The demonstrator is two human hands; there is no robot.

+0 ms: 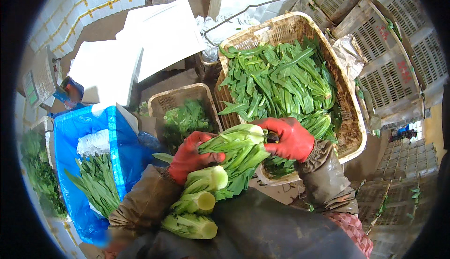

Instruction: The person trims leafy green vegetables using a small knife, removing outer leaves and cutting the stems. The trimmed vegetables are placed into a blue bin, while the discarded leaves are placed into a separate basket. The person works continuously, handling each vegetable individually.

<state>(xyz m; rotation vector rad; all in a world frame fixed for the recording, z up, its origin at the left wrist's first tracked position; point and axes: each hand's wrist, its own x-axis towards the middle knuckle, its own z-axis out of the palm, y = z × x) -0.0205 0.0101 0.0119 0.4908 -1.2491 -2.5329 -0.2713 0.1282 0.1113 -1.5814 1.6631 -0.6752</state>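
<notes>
My left hand [193,156], in a red rubber glove, is closed around a head of leafy stem lettuce [237,143]. At its pale stem end, my right hand [290,139], also red-gloved, grips a small dark tool [272,137], perhaps a knife; its blade is mostly hidden by the fingers. Several trimmed heads [200,202] lie on my dark apron, their round cut ends facing right, just below my left hand. Beyond my hands, a large dirty plastic crate [357,118] holds many long-leaved green heads [281,79].
A smaller crate [153,106] of leafy greens stands front left of the large one. To the left, a blue-lined box [65,132] holds long leaves and a white wrapped bundle. White foam lids [161,33] lie behind. Stacked crates [386,72] rise at right.
</notes>
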